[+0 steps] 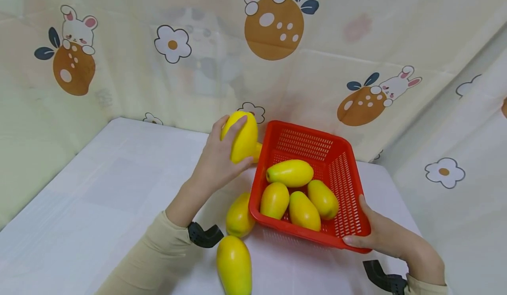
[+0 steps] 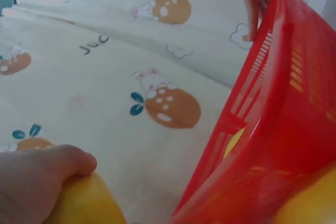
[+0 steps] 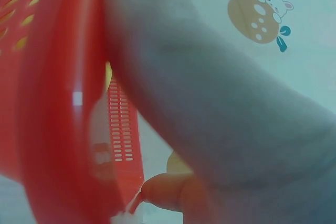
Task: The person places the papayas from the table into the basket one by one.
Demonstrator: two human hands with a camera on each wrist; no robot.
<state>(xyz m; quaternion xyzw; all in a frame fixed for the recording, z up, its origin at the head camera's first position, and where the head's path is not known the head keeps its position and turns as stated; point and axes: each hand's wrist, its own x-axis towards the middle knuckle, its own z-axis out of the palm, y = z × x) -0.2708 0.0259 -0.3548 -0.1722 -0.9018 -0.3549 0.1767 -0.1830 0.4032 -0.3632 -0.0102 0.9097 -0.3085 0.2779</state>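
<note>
Tabletop (image 1: 79, 207): white, under the fruit and basket
Left hand (image 1: 214, 160): grip curled round a yellow fruit (image 1: 243, 138), held up near the basket's left rim
Loose fruits: front one (image 1: 233, 266) and middle one (image 1: 239, 215) on the tabletop, another (image 1: 258, 153) mostly hidden behind the left hand's fruit
Red basket (image 1: 305, 143): four fruits (image 1: 304, 211) inside
Right hand (image 1: 384, 233): grip pinching the basket's near right corner
</note>
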